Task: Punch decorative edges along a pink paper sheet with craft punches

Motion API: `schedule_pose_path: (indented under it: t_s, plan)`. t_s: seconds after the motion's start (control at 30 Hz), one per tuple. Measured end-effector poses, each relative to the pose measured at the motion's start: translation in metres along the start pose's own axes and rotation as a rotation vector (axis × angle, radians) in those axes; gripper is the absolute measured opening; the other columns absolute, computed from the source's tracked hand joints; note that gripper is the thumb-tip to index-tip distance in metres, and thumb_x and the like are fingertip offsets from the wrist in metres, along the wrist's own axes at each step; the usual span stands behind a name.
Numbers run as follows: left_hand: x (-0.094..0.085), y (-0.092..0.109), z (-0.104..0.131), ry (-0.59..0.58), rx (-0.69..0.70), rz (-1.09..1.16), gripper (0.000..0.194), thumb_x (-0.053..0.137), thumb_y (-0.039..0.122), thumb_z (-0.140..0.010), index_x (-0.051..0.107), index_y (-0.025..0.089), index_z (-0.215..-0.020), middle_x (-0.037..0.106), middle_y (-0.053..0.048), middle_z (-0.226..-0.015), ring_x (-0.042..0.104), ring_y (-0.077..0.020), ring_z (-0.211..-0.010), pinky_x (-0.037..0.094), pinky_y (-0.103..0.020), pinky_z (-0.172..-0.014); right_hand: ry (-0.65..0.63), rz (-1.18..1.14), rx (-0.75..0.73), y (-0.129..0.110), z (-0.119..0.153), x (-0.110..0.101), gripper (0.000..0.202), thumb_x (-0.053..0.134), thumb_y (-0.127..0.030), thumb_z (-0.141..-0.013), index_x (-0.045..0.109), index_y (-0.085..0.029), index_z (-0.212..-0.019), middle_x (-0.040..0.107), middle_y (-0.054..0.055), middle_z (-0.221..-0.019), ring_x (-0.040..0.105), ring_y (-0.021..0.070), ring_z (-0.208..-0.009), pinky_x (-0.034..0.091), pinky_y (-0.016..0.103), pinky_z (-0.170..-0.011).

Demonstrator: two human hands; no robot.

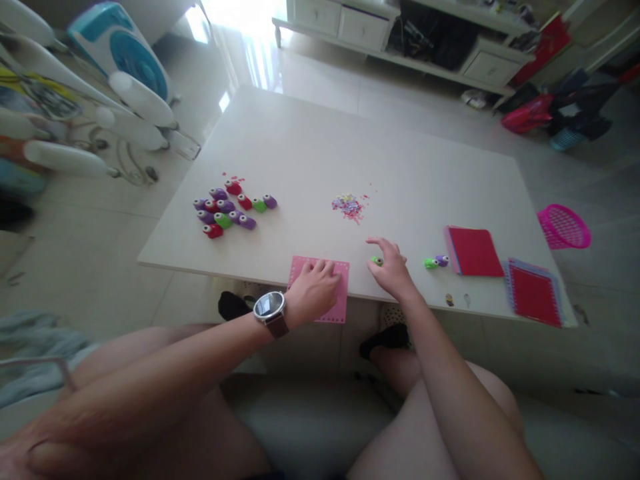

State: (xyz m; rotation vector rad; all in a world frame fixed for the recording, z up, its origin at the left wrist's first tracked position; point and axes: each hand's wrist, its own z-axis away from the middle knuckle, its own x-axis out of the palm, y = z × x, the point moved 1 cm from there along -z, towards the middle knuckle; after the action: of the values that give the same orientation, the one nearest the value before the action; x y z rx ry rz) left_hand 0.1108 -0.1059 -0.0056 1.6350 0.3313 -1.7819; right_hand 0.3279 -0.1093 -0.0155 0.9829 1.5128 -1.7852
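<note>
Colourful punches (223,205) are crowding ten o'clock of the pink sheet (343,303) on the worktop (300,147)!
Confetti (350,207) is lying toward one; two punches (436,262) are standing between right hand (384,255) and red sheets (475,252) at three. Left hand (317,283) is resting loosely open on the pink sheet; right hand is spreading wide beside the green punch (379,261), contact unclear.

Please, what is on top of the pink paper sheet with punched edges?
The left hand rests on the pink paper sheet with punched edges. No other thing shows on it; what the palm and fingers cover cannot be seen.
</note>
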Motion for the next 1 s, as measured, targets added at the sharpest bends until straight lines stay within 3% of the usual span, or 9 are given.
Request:
schedule_pose_path:
  t_s: [0.23,0.5,0.73,0.87,1.0]
  plan:
    - [0.004,-0.002,-0.001,0.002,-0.012,0.018,0.036,0.049,0.026,-0.095,0.059,0.018,-0.128,0.058,-0.016,-0.129,0.051,-0.0329,-0.117,0.042,-0.048,-0.093,-0.028,0.138,-0.07,0.015,-0.001,0.004,0.022,0.058,-0.013,-0.075,0.07,-0.022,-0.091,0.068,0.009,-0.108,0.055,0.0283,-0.107,0.042,0.04,-0.092]
    - [-0.003,0.002,-0.01,-0.04,-0.016,0.02,0.043,0.054,0.029,-0.093,0.056,0.016,-0.134,0.057,-0.018,-0.135,0.051,-0.0344,-0.121,0.043,-0.048,-0.094,-0.033,0.272,-0.052,0.018,0.001,-0.002,0.023,0.052,-0.01,-0.079,0.068,-0.022,-0.089,0.074,0.007,-0.105,0.059,0.0275,-0.11,0.039,0.041,-0.092]
    - [-0.009,0.009,-0.022,-0.076,-0.011,0.036,0.043,0.057,0.032,-0.092,0.058,0.018,-0.133,0.06,-0.018,-0.131,0.055,-0.0339,-0.117,0.045,-0.047,-0.093,0.012,0.387,0.22,0.051,0.003,-0.025,0.031,0.051,-0.008,-0.078,0.074,-0.022,-0.092,0.075,0.008,-0.106,0.067,0.0231,-0.092,0.046,0.033,-0.079]
    - [-0.005,0.009,-0.024,-0.071,-0.009,0.039,0.043,0.058,0.032,-0.091,0.058,0.019,-0.132,0.061,-0.017,-0.132,0.055,-0.0331,-0.119,0.045,-0.046,-0.094,0.035,0.466,0.315,0.069,0.007,-0.036,0.022,0.058,-0.023,-0.08,0.076,-0.019,-0.092,0.073,0.013,-0.109,0.068,0.0245,-0.091,0.05,0.033,-0.08]
    - [-0.003,0.009,-0.026,-0.065,-0.002,0.03,0.043,0.058,0.032,-0.091,0.059,0.018,-0.132,0.06,-0.018,-0.133,0.054,-0.0341,-0.121,0.045,-0.047,-0.096,-0.054,0.499,0.451,0.074,0.013,-0.049,0.03,0.057,-0.04,-0.085,0.079,-0.02,-0.085,0.074,0.017,-0.104,0.07,0.0276,-0.088,0.052,0.037,-0.077]
